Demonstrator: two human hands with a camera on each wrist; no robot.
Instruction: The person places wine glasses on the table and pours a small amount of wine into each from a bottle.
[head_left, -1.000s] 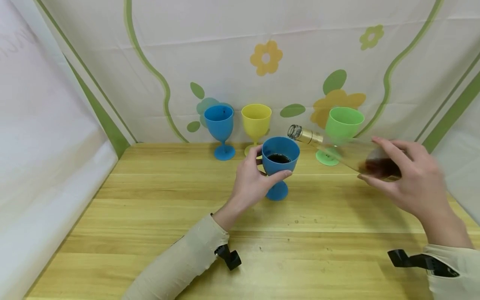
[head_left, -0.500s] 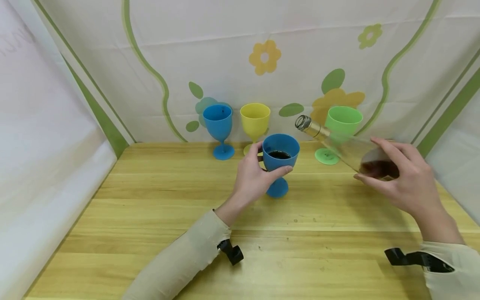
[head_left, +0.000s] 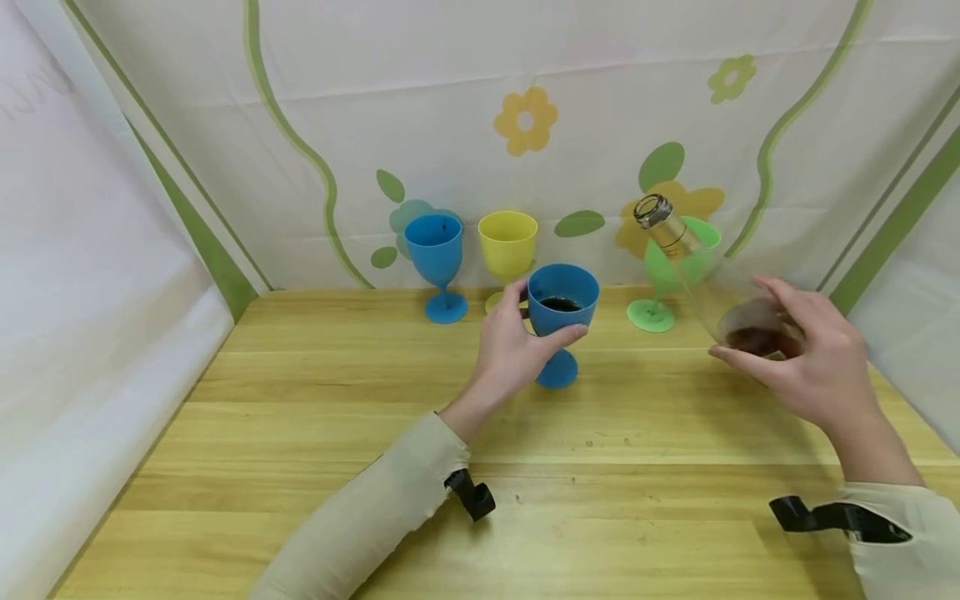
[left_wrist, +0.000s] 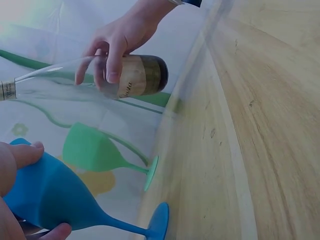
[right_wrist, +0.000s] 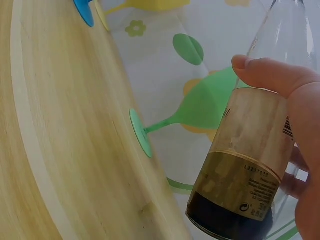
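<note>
The left hand (head_left: 513,350) is curling its fingers and thumb around the bowl of a blue cup (head_left: 562,310), and the cup's foot is sitting on the desk (head_left: 315,400), out in front of the other cups. There is dark drink inside it. If the hand is squeezing too hard or bumping it sideways, the cup could be tipping, because it is tall on a thin stem, and the drink could be spilling on the wood.

The right hand (head_left: 813,367) is wrapping around the fat bottom of a clear glass bottle (head_left: 720,292), up in the air over the right side of the desk. The bottle is leaning, with its open top pointing up toward the green cup (head_left: 678,258). A little dark drink is sitting at the low end. The glass looks smooth, so it could be slipping from the fingers and knocking the green cup over.
</note>
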